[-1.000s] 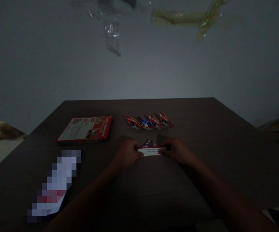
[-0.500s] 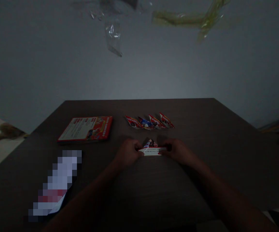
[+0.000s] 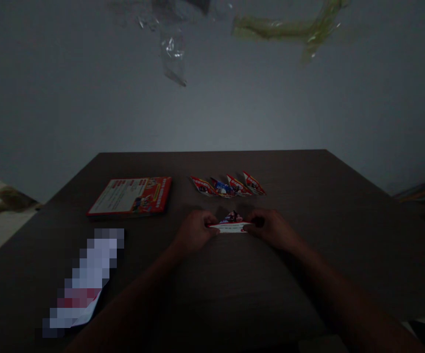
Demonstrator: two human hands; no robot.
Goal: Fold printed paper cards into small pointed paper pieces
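Between my hands is a printed paper card (image 3: 232, 227), folded so that a white strip with red edging faces me and a dark, colourful triangle stands up behind it. My left hand (image 3: 197, 230) pinches its left end between thumb and fingers. The right end is pinched the same way by my right hand (image 3: 271, 229). Just beyond lie several folded paper pieces (image 3: 237, 185) in a row, pointed in shape, mostly red and white with one blue. My fingertips partly cover the card's ends.
A flat red-and-white printed box (image 3: 133, 196) lies at the left on the dark wooden table (image 3: 293, 171). Nearer, beside my left forearm, is a blurred-out pale rectangular object (image 3: 87, 274). Behind the table rises a wall (image 3: 212, 108) with yellow tape (image 3: 275, 28) and clear plastic.
The front strip of the card has tipped and looks narrower, its lower edge slightly higher. Both hands keep their pinch and have barely shifted.
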